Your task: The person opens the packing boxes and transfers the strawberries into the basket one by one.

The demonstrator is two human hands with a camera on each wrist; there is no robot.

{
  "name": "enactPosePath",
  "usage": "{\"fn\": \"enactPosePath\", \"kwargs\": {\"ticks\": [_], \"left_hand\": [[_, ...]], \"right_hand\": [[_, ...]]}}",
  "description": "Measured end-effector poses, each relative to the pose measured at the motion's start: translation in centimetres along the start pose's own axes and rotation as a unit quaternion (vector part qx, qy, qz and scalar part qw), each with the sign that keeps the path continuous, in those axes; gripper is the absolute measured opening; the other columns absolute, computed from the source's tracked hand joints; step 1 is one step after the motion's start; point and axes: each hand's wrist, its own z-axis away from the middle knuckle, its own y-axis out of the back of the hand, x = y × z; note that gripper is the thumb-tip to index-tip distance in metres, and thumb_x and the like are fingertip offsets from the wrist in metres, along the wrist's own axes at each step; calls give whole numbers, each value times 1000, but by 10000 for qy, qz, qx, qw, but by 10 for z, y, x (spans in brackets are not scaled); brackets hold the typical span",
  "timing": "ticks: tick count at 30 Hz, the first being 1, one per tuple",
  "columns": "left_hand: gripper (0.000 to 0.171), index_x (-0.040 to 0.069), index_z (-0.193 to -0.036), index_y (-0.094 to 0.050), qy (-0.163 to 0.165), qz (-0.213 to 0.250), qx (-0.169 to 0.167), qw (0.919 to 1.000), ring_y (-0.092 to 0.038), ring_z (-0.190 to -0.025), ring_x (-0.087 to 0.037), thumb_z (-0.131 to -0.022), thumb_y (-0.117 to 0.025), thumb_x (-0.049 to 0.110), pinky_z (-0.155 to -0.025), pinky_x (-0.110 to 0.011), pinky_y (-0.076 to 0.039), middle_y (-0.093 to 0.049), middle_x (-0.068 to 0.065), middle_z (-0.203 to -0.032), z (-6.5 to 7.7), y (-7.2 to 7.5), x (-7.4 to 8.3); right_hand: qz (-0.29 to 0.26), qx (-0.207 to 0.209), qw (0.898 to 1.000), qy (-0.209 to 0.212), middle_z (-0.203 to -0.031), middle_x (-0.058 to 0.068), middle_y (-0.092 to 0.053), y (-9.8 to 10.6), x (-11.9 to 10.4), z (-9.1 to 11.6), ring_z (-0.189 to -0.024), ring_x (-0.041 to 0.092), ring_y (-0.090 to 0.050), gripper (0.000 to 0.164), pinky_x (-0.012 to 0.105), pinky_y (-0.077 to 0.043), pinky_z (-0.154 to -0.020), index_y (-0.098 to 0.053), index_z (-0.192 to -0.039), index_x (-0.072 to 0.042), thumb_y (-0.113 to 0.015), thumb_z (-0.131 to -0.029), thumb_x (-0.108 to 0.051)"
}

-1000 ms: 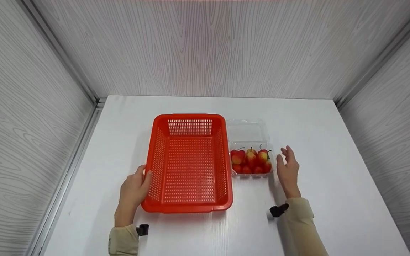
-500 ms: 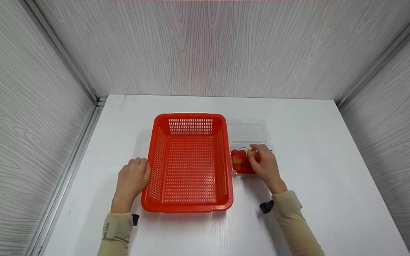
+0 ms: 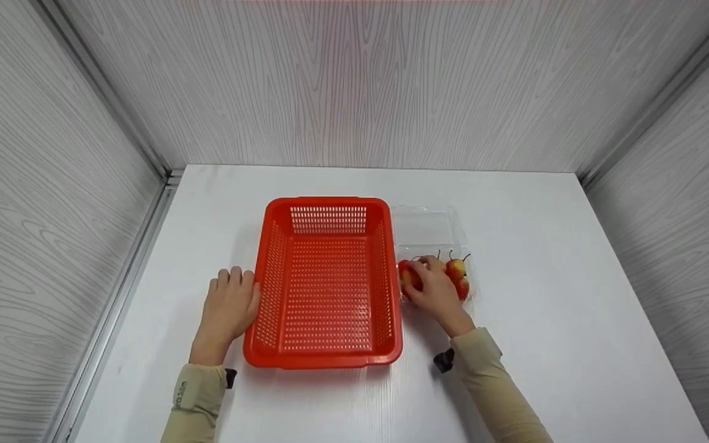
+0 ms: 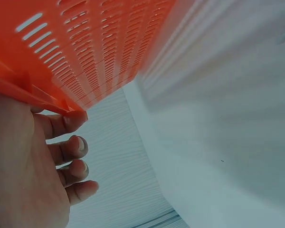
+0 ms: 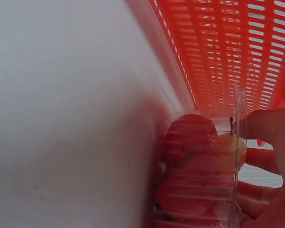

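While the left hand (image 3: 229, 306) steadies the basket (image 3: 328, 352), right fingers (image 3: 419, 269) grip fruit (image 3: 408, 275).

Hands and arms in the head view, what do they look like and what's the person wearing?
Both hands, left hand and right hand, are bare. Each arm wears a long beige sleeve with a small black device at the wrist. The left cuff carries small dark lettering, too small to read.

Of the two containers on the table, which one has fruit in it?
The clear plastic clamshell box right of the basket: red-yellow cherries sit in its near half, where the right hand reaches in. The orange basket, touched by the left hand, holds nothing.
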Motion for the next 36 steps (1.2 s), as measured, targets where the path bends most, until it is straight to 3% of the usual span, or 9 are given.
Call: {"fn": "enactPosePath", "kwargs": {"ticks": [7,14,22,29,36], "left_hand": [[26,0,-100,-53,-5,-39,-147,9999,-42,-84,-33,-102,-44,25,-76,-47,-36,-46,-14,-87,-1,1,-2],[27,0,-100,-52,4,37,-286,9996,-41,-83,-31,-102,-43,25,-75,-46,-34,-45,-12,-86,-2,0,-2],[28,0,-103,-51,22,-65,-380,9993,-41,-85,-33,-102,-42,27,-77,-48,-35,-46,-15,-88,-4,0,-4],[26,1,-103,-49,152,67,-583,9982,-40,-87,-35,-103,-41,26,-77,-49,-33,-44,-16,-90,-3,-1,-4],[25,2,-103,-48,151,44,-633,9979,-40,-87,-36,-103,-39,25,-77,-50,-33,-43,-17,-92,-4,2,-4]], "right_hand": [[-82,157,9991,-392,-118,13,-58,-2,-8,-2,-104,31,-55,37,49,-50,-86,-66,-118,-11,-75,-87,-30],[-380,236,9985,-326,-113,14,-58,-1,-7,2,-102,31,-55,35,47,-49,-89,-65,-115,-4,-76,-83,-14],[-715,147,9960,-519,-112,13,-59,4,-5,10,-101,29,-53,39,47,-48,-91,-66,-116,-1,-77,-79,-6],[-637,334,9970,-276,-116,13,-61,8,-5,9,-105,29,-56,38,47,-48,-95,-65,-122,-3,-72,-85,-6],[-906,1226,9872,461,-114,15,-64,19,-20,-1,-104,31,-61,38,48,-50,-89,-66,-119,-2,-73,-82,3]]}}
